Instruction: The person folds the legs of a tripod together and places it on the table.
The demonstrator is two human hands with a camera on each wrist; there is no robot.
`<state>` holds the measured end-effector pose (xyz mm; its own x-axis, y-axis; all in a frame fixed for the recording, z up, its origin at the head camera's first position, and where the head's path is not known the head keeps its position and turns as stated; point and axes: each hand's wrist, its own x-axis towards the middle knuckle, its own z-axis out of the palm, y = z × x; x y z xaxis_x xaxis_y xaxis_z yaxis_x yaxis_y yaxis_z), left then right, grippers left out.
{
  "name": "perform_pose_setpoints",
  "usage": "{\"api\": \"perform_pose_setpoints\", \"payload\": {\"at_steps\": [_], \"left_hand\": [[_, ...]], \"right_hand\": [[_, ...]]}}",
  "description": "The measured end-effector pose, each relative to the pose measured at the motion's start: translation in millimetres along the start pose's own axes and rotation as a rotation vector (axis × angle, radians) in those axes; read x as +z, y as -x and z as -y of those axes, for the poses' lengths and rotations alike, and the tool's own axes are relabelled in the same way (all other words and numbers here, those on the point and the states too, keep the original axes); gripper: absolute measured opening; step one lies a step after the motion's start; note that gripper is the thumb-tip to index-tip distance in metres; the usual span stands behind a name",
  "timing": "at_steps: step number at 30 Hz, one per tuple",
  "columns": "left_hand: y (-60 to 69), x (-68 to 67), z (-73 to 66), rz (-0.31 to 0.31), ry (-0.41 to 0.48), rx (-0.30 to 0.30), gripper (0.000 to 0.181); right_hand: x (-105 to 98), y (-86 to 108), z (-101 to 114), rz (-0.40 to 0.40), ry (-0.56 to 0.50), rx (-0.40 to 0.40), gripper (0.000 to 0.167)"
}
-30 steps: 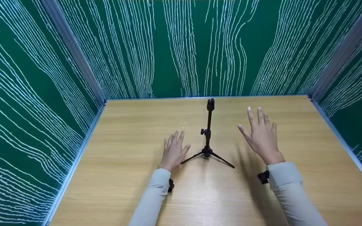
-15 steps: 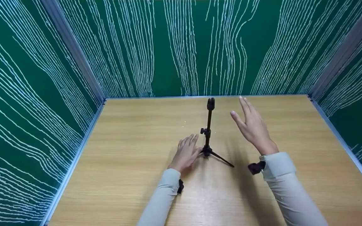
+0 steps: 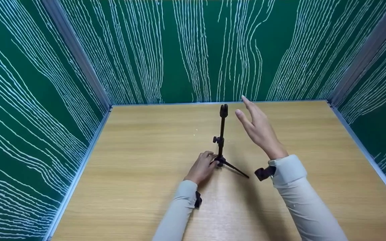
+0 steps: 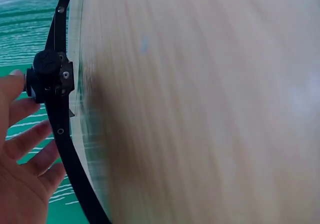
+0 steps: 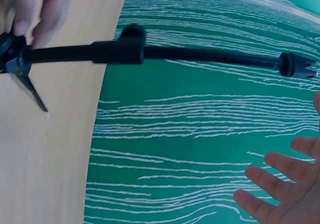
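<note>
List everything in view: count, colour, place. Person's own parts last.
tabletop: one, light wood-brown, centre
tripod stand: one, black, upright on the tabletop
specks: a few, pale, on the tabletop
panels: three, green, left, back and right
wavy lines: many, white, on the panels
corner posts: two, grey, back corners
edge strips: three, pale blue, where tabletop meets panels
wrist cameras: two, black, on the wrists
sleeves: two, pale grey, on the forearms
left hand: one, bare, at the tripod stand's base
right hand: one, bare, right of the tripod stand, apart
</note>
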<state>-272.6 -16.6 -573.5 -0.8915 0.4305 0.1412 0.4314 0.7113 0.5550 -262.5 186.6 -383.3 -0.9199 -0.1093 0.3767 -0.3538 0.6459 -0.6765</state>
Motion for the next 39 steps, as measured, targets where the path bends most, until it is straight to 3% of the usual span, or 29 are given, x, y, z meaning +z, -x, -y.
{"api": "perform_pose_setpoints", "payload": {"at_steps": [14,22,26,33,39], "left_hand": [[-7.6,19.5,21.9,-0.081,0.308,-0.001,0.028],[-8.3,26.3,17.8,-0.171,0.514,-0.111,0.026],[-8.5,27.8,15.5,-0.196,0.527,-0.163,0.025],[-8.8,29.6,21.8,-0.245,0.489,-0.105,0.021],[-8.8,26.7,22.0,-0.213,0.559,-0.175,0.021]], "right_hand": [[15.3,-7.3,23.7,0.016,-0.104,-0.077,0.057],[23.4,-12.0,28.4,-0.056,-0.182,-0.147,0.043],[23.9,-14.1,29.7,-0.082,-0.204,-0.121,0.034],[23.2,-16.0,31.4,-0.126,-0.207,-0.081,0.033],[24.0,-16.6,31.8,-0.151,-0.249,-0.052,0.031]]}}
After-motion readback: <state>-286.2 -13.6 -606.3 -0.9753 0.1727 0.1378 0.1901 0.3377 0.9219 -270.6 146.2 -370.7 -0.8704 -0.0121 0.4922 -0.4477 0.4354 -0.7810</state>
